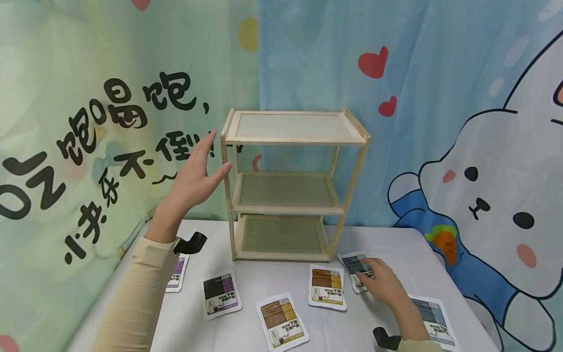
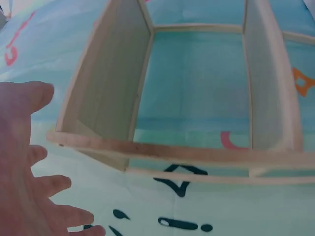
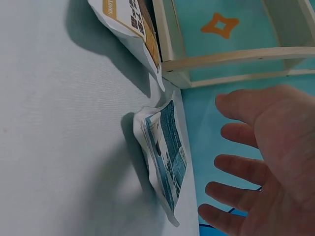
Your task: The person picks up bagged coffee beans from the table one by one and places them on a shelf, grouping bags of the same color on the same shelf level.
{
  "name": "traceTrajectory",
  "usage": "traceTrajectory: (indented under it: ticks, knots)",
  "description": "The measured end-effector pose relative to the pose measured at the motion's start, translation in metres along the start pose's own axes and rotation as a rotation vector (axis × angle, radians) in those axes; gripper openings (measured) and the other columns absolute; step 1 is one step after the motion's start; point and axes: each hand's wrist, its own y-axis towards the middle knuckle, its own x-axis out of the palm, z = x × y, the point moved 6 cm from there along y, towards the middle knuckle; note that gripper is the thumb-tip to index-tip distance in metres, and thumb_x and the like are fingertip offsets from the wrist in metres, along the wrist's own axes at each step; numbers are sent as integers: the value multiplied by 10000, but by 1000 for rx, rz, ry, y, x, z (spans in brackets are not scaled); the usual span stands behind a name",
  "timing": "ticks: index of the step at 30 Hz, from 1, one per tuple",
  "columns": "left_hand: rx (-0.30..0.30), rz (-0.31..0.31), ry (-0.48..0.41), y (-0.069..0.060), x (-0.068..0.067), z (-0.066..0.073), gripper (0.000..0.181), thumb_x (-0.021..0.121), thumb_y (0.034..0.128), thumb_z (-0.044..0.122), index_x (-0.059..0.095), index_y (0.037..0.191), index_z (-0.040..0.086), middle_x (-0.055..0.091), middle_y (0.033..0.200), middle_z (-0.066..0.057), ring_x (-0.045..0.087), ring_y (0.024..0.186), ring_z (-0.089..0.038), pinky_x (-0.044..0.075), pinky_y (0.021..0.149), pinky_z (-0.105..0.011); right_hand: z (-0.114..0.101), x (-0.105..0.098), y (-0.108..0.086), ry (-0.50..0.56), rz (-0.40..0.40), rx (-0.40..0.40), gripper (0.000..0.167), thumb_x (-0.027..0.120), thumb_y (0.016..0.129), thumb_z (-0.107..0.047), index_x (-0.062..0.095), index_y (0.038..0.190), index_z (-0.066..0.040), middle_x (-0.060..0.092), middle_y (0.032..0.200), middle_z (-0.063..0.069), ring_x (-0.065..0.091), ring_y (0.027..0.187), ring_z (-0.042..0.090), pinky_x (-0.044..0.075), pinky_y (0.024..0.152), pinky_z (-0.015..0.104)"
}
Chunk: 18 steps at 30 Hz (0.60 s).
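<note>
A three-tier wooden shelf rack [image 1: 288, 210] stands upright on the table. My left hand [image 1: 195, 178] is raised beside its upper left corner, fingers extended and thumb apart. In the left wrist view, a gap shows between that hand and the wooden frame [image 2: 197, 155]. My right hand [image 1: 383, 283] is over a flat blue-and-white pouch [image 1: 352, 264] by the rack's right front leg. The right wrist view shows its fingers spread and apart from this pouch [image 3: 170, 152]. Neither hand holds anything.
Two brown-and-white pouches, one nearer [image 1: 283, 322] and one by the rack [image 1: 327, 287], lie in front. Purple-labelled pouches [image 1: 222, 295] lie on the left, one partly behind my left arm. Another blue pouch [image 1: 435, 320] is at right. Printed curtains [image 1: 308, 58] hang behind the white table [image 1: 246, 278].
</note>
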Motion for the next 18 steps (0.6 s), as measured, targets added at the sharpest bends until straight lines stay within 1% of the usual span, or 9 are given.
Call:
traceTrajectory:
  ticks: [3,5,9,11,15,18]
  knots:
    - [-17,-2,-67,12,0,5,771,518,973,450,119,1577,186,163,1600,-79,144,1453,-232,189,1121,-509,1,-3,3,-2,1,13,495,628,936,-216,516,1314,84,456,1316,339,434,1208,508,375,956,609]
    - [-43,-2,-116,20,0,6,765,494,977,476,108,1578,202,162,1600,-74,150,1450,-234,185,1121,-510,1,-3,5,-1,2,16,495,629,934,-213,518,1308,91,458,1314,341,431,1210,508,371,960,608]
    - [-88,-5,-198,33,1,7,768,462,979,496,96,1577,182,179,1593,-102,163,1446,-248,198,1114,-518,4,0,7,0,2,20,483,635,926,-195,528,1294,98,459,1312,347,437,1204,509,377,955,603]
    - [-105,-11,-224,39,3,6,774,453,980,502,92,1576,165,185,1590,-120,167,1444,-253,202,1114,-513,5,1,8,-9,11,20,478,637,922,-193,535,1287,97,456,1310,351,441,1197,514,382,948,606]
    - [-146,-27,-230,48,6,3,786,430,979,531,88,1576,152,197,1584,-140,191,1438,-269,218,1110,-507,10,3,9,-29,39,15,471,646,911,-191,551,1270,98,458,1296,363,447,1174,531,389,929,616]
    - [-173,-37,-250,52,8,0,756,413,994,506,96,1575,141,217,1575,-154,247,1416,-298,263,1089,-514,13,4,9,-42,53,23,471,654,900,-188,558,1263,98,457,1289,372,450,1157,546,393,914,627]
